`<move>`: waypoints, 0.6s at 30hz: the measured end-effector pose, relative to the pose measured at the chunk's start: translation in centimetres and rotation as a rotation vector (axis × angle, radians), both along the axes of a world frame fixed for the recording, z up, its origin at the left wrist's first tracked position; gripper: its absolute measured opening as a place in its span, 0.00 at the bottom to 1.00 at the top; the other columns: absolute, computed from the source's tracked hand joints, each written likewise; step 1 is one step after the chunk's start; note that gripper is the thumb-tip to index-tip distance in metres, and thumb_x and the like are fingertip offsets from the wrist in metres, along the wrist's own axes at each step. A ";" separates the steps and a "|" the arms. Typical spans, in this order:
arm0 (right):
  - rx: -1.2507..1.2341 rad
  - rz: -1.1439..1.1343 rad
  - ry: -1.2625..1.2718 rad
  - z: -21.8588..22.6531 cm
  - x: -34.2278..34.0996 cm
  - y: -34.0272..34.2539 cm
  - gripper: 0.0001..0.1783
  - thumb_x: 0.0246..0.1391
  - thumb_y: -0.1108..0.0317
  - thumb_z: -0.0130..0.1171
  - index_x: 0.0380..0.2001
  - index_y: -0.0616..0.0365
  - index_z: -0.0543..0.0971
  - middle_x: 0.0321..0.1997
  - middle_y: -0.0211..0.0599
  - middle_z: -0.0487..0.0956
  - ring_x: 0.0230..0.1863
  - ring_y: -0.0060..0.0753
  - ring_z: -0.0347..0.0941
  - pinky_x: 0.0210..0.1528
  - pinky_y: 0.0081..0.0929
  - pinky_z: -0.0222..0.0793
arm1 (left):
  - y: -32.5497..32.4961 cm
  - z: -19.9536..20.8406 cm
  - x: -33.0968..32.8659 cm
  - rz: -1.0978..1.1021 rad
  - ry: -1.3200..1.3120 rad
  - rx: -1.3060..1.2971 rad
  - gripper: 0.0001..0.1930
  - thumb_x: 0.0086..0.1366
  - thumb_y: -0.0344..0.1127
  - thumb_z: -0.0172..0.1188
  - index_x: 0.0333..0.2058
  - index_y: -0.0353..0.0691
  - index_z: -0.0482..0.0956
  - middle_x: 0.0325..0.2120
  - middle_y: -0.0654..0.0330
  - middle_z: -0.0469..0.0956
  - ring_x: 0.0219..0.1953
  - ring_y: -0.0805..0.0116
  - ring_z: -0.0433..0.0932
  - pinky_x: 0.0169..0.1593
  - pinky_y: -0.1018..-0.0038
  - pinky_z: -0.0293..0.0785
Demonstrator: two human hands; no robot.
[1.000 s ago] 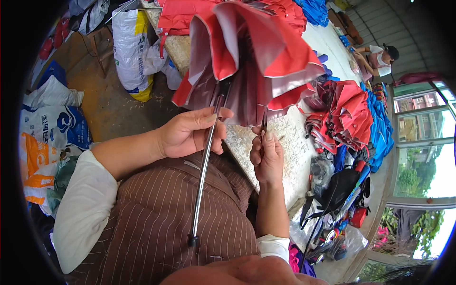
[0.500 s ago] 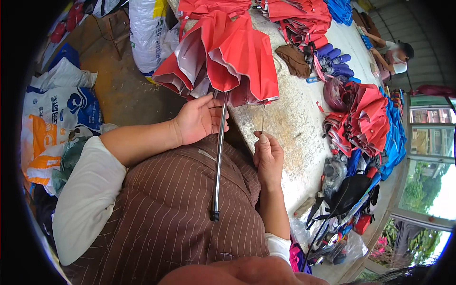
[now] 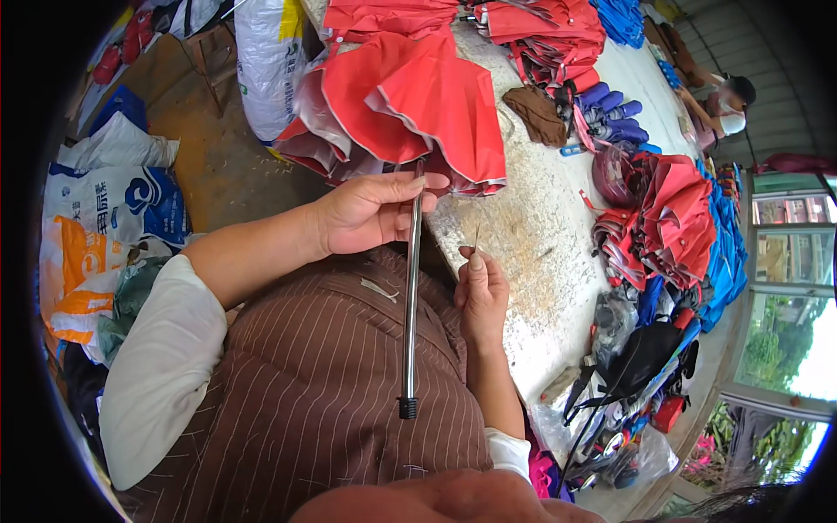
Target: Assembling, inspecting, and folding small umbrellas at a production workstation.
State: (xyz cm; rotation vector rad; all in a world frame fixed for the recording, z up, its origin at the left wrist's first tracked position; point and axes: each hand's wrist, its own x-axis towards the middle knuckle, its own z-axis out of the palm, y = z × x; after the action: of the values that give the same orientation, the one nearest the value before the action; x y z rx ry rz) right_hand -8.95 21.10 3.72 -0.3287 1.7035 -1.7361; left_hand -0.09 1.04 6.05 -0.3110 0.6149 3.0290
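white-yellow sack (image 3: 266, 83) | blue box (image 3: 122, 103) | brown cloth (image 3: 534, 115) near purple bundles (image 3: 613, 118) | window (image 3: 772, 336), far right

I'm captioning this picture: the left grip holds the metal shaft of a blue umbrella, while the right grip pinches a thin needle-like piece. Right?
Not quite: the umbrella is red, not blue, as the head view shows. The left grip holds its metal shaft, and the right grip pinches a thin needle-like piece.

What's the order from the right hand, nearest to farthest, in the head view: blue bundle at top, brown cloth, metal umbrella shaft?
1. Metal umbrella shaft: just left of the right hand.
2. Brown cloth: above the hand, slightly right.
3. Blue bundle: at the top, farther right.
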 end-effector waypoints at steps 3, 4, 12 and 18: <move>-0.050 -0.053 -0.019 -0.7 0.2 1.5 0.18 0.58 0.57 0.49 0.39 0.62 0.72 0.18 0.21 0.64 0.13 0.11 0.53 0.15 0.10 0.47 | -0.7 0.2 -0.9 -0.082 0.143 -0.110 0.12 0.65 0.37 0.48 0.43 0.38 0.69 0.27 0.66 0.70 0.23 0.79 0.68 0.31 0.76 0.68; -0.073 -0.074 -0.033 -0.9 0.4 2.0 0.17 0.58 0.57 0.49 0.39 0.62 0.72 0.19 0.22 0.65 0.14 0.11 0.53 0.15 0.10 0.47 | -0.7 0.6 -1.3 -0.094 0.149 -0.111 0.12 0.65 0.37 0.48 0.43 0.38 0.69 0.27 0.66 0.70 0.23 0.79 0.68 0.31 0.76 0.68; -0.011 -0.080 -0.143 -2.2 1.4 4.8 0.17 0.58 0.57 0.49 0.39 0.62 0.72 0.19 0.22 0.64 0.14 0.11 0.53 0.16 0.10 0.47 | 2.9 2.4 -3.4 -0.254 0.197 -0.066 0.09 0.63 0.37 0.51 0.38 0.41 0.70 0.25 0.67 0.69 0.21 0.79 0.63 0.31 0.77 0.64; -0.069 -0.126 -0.184 -2.2 0.6 5.4 0.17 0.58 0.57 0.49 0.39 0.61 0.73 0.20 0.22 0.65 0.14 0.11 0.53 0.15 0.10 0.47 | 4.8 -1.3 -3.7 -0.206 0.088 0.032 0.08 0.64 0.37 0.50 0.39 0.42 0.70 0.24 0.67 0.68 0.22 0.78 0.65 0.33 0.77 0.65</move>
State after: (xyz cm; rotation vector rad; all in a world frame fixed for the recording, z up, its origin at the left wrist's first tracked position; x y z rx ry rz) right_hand -8.38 26.49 1.57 -0.0897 1.5635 -1.8582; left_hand -3.75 5.80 4.71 -0.1059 0.5643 2.8625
